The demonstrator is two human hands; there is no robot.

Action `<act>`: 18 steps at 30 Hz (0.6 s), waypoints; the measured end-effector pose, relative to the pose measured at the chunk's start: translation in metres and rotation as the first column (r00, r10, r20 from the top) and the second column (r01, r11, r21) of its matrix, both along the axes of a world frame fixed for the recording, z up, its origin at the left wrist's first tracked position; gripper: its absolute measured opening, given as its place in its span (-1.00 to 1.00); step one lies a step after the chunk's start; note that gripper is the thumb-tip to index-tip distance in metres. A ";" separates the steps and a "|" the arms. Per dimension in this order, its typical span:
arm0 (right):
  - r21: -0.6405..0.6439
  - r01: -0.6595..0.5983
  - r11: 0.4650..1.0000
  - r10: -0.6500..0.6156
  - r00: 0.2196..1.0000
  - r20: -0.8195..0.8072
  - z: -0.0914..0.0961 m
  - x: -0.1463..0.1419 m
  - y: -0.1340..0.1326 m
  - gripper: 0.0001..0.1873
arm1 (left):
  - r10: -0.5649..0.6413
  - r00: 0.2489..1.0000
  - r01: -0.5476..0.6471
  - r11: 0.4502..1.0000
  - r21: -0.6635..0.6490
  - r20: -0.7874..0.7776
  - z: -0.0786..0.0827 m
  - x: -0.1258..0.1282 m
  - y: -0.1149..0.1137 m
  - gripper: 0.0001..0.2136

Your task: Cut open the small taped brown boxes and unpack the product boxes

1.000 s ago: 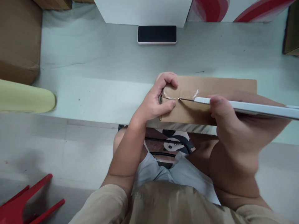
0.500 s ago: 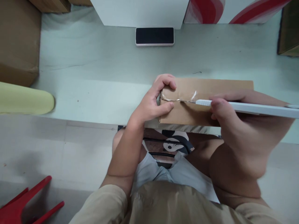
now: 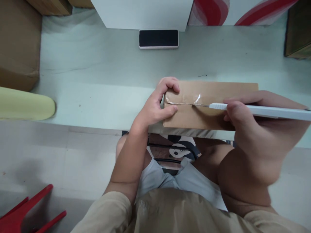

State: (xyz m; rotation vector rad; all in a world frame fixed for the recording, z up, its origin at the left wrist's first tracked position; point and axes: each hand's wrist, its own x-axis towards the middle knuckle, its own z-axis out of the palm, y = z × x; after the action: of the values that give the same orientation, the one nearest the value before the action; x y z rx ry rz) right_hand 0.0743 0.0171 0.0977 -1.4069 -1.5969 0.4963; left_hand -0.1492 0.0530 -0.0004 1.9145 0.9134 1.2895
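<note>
A brown cardboard box (image 3: 194, 119) lies lengthwise near the table's front edge. Clear tape (image 3: 184, 97) runs along its top seam, slit and wrinkled at the left end. My left hand (image 3: 157, 105) grips the box's left end, thumb on the near flap and fingers over the far one. In my right hand (image 3: 252, 126) is a white utility knife (image 3: 274, 111), pinched between thumb and fingers. Its thin blade points left and meets the seam around the middle of the box. The right hand covers part of the box's right end.
At the back stand a white box (image 3: 143, 14) and a red-and-white box (image 3: 211, 13). Before them lies a flat device with a black top (image 3: 158, 38). A yellow rounded object (image 3: 26, 103) and a large carton (image 3: 19, 45) are at left; a red stool (image 3: 26, 207) stands below.
My right hand has drawn the utility knife a little to the right along the taped seam. My left hand keeps its hold on the box.
</note>
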 end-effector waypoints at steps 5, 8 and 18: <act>0.025 0.011 1.000 -0.009 0.998 -0.057 -0.004 0.003 0.003 -0.80 | 0.013 1.000 -0.013 0.999 0.039 -0.014 -0.002 0.001 0.001 -0.54; 0.042 -0.005 0.999 0.007 0.999 -0.047 -0.007 0.005 0.005 -0.80 | 0.005 1.000 -0.005 1.000 0.024 -0.002 -0.001 0.000 0.001 -0.55; 0.071 -0.045 0.996 0.051 0.994 -0.094 -0.013 0.007 0.008 -0.87 | -0.038 0.998 0.040 0.998 -0.046 0.041 -0.001 -0.001 0.001 -0.53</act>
State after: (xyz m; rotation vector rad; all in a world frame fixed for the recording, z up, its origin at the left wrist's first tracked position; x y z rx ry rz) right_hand 0.0813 0.0256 0.0848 -1.2771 -1.5587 0.5249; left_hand -0.1505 0.0545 -0.0010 1.8550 0.8743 1.2689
